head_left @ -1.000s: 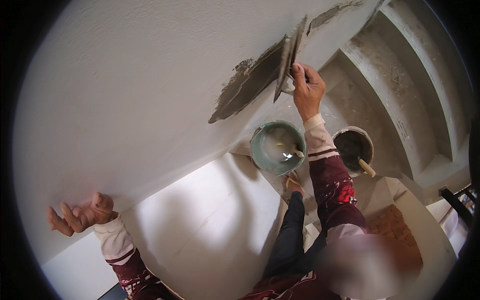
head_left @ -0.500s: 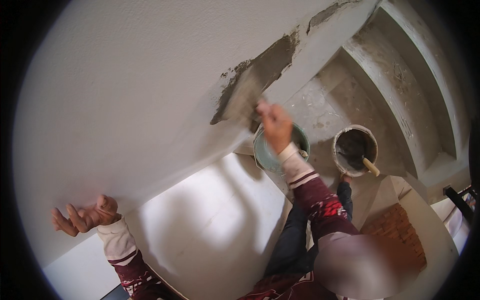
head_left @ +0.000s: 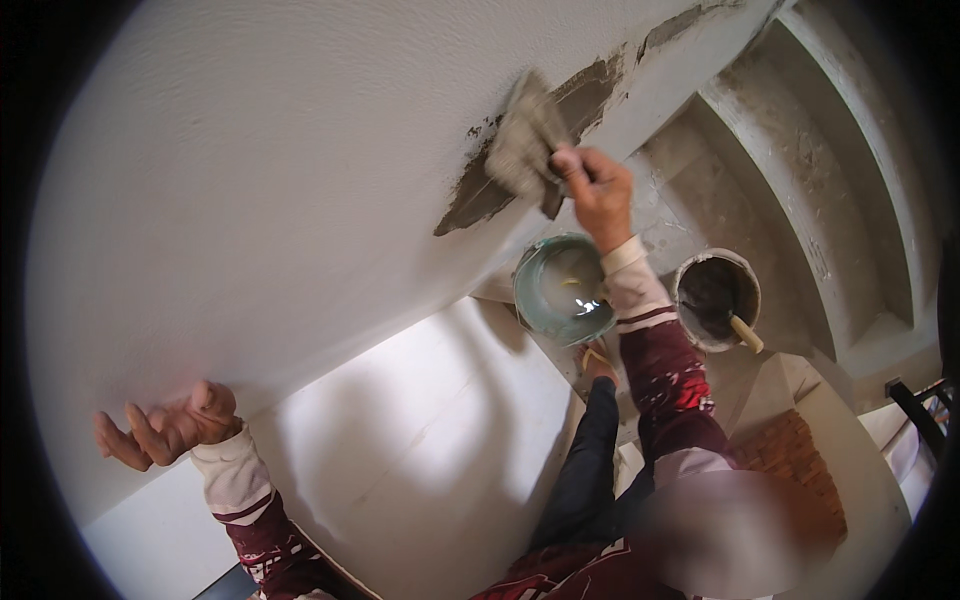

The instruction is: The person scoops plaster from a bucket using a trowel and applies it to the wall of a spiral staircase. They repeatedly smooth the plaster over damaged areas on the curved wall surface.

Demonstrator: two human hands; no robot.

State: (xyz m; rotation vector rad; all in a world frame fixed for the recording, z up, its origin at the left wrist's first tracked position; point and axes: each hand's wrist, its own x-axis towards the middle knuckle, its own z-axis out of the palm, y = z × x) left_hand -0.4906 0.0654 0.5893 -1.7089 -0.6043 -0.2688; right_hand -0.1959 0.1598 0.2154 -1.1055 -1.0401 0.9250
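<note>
My right hand (head_left: 600, 195) grips the handle of a flat, grey plastering trowel (head_left: 530, 135), blurred by motion. Its blade lies over a dark strip of wet mortar (head_left: 480, 200) on the pale wall (head_left: 280, 160); whether it touches cannot be told. At lower left, my left hand (head_left: 170, 425) is open, with palm turned up and fingers partly curled and apart. It is beside the wall and holds nothing. Below the right forearm stands a green bucket (head_left: 535, 300) with cloudy water in it.
A pale-rimmed bucket (head_left: 755, 285) holds dark grey mix and a tool with a yellowish handle (head_left: 745, 334). Curved, dusty steps (head_left: 780, 170) rise at the right. A white surface (head_left: 420, 420) spans the lower middle. My foot (head_left: 598, 365) is close beside the green bucket.
My right hand and the trowel have moved up and to the right along the mortar strip. The left hand stays almost in place. A foot now shows below the green bucket.
</note>
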